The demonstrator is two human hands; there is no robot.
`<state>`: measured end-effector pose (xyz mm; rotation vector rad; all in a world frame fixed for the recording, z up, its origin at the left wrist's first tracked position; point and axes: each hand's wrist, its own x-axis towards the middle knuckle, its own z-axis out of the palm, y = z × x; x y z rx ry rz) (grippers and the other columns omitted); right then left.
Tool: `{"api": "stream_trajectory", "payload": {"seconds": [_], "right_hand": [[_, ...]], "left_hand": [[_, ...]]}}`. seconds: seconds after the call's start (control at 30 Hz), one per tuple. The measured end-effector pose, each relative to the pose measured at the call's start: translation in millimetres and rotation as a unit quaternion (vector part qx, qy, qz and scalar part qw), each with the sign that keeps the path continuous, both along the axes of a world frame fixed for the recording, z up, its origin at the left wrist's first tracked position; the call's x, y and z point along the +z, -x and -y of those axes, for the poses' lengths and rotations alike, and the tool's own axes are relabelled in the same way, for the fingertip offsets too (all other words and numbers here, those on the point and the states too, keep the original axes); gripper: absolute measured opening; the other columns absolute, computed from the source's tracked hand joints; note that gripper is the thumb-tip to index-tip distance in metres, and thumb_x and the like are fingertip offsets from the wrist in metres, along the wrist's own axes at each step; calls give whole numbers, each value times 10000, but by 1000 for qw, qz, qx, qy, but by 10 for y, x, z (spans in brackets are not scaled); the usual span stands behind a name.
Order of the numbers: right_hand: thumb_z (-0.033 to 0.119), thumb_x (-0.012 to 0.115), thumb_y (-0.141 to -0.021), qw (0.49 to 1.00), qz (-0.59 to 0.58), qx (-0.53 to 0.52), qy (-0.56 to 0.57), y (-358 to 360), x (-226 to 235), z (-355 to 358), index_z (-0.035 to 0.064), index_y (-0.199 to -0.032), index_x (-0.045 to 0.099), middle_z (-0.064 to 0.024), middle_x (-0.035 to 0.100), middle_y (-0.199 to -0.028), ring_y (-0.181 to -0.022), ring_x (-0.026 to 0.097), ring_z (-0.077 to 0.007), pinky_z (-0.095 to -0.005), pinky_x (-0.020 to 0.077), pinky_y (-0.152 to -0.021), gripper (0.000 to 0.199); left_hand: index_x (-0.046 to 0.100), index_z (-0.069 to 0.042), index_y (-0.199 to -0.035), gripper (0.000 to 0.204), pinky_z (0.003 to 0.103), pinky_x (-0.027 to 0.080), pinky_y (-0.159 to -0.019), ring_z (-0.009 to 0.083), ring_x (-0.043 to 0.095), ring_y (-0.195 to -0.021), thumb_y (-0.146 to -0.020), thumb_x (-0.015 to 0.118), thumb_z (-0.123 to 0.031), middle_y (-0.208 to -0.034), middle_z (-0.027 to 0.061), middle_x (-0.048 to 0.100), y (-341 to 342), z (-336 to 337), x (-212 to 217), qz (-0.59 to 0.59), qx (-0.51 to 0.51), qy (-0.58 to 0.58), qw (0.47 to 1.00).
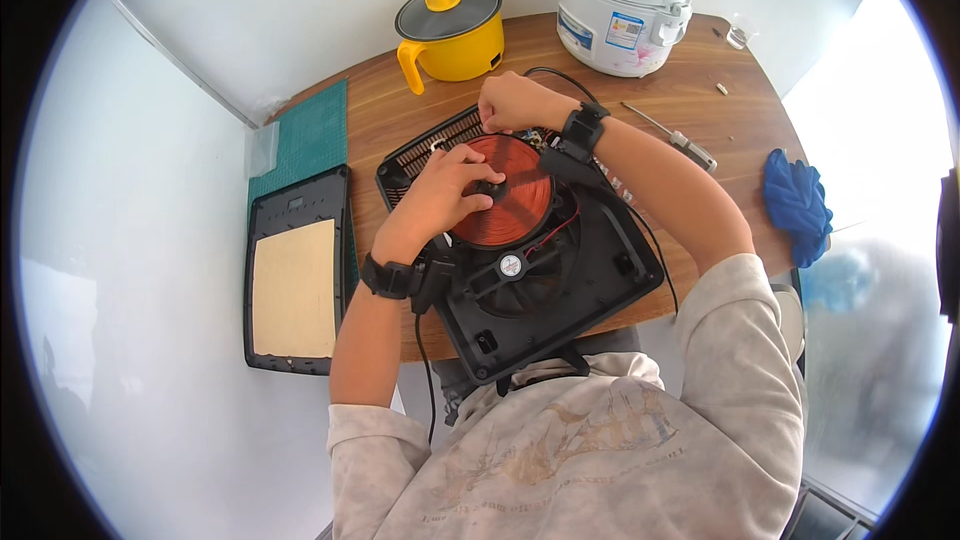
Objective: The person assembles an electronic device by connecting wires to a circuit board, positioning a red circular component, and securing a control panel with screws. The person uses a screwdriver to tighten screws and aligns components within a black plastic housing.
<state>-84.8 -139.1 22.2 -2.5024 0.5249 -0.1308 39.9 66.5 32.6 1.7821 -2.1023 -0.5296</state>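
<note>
An opened black induction cooker base (590, 265) lies on the wooden table (700, 110), its copper coil disc (515, 195) and round fan (512, 275) exposed. My left hand (445, 190) rests on the coil's left side, fingers curled at its black centre. My right hand (512, 100) reaches over the far edge of the coil, fingers pinched at something small that I cannot make out. Both wrists wear black bands.
The cooker's black top panel (295, 285) lies face down at the left, partly on a green cutting mat (312, 135). A yellow electric pot (450, 30) and a white rice cooker (620, 5) stand at the back. A screwdriver (672, 135) and a blue cloth (797, 202) lie at the right.
</note>
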Motion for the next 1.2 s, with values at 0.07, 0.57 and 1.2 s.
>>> {"api": "stream_trajectory", "payload": {"seconds": [0.07, 0.57, 1.2], "right_hand": [[102, 744, -786, 1000, -1, -6, 3, 21, 10, -4, 6, -837, 758, -98, 734, -687, -631, 730, -188, -318, 580, -622, 109], [198, 597, -863, 999, -31, -24, -19, 85, 185, -74, 13, -833, 746, -114, 723, -686, -647, 724, -217, -345, 579, -667, 239], [188, 613, -953, 989, 74, -131, -7, 1536, 522, 97, 11, -1121, 737, -77, 712, -793, -745, 695, -162, -307, 534, -706, 273]], "left_hand": [[749, -171, -1178, 385, 406, 473, -1035, 319, 526, -1142, -803, 819, -126, -1330, 58, 580, 5, 13, -9, -4, -3, 0, 1000], [746, -178, -1169, 368, 422, 460, -1053, 329, 523, -1164, -811, 814, -125, -1325, 59, 579, 1, 2, -2, -14, 2, -7, 1000], [476, -31, -1484, 1009, 393, 534, -946, 292, 638, -1118, -609, 939, -224, -1212, 115, 607, 58, 392, 299, 109, 17, -106, 988]]}}
